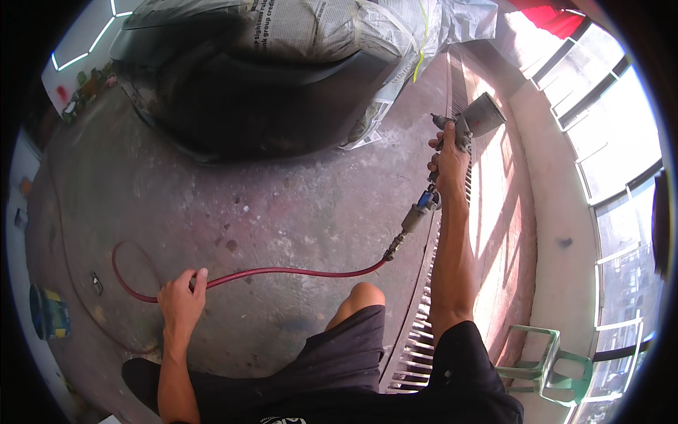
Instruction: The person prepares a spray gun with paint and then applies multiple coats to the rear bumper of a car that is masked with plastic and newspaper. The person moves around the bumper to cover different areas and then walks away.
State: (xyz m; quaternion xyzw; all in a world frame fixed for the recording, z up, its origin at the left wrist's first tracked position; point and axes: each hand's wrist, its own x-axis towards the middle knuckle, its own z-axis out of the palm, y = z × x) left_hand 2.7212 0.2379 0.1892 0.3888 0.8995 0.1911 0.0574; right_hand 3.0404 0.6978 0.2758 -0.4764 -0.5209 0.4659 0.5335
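Note:
My right hand [450,157], arm stretched out to the far right, is wrapped round the handle of a spray gun [462,134]. A grey cup [484,115] sits on the gun, tilted to the right. Below the handle hang metal fittings [415,215], joined to a red air hose [296,271]. That hose runs left across to my left hand [182,299], whose fingers are closed round it, and it loops beyond the hand. Ahead stands a car's dark bumper end [261,106], with newspaper masking [311,32] over the parts above it.
A slatted floor grate [413,357] runs along my right side. Beyond it are a low wall [561,205] with windows and a green plastic stool [537,364]. A paint-marked bucket [48,312] stands at the far left. More hose trails over the stained concrete floor [233,205].

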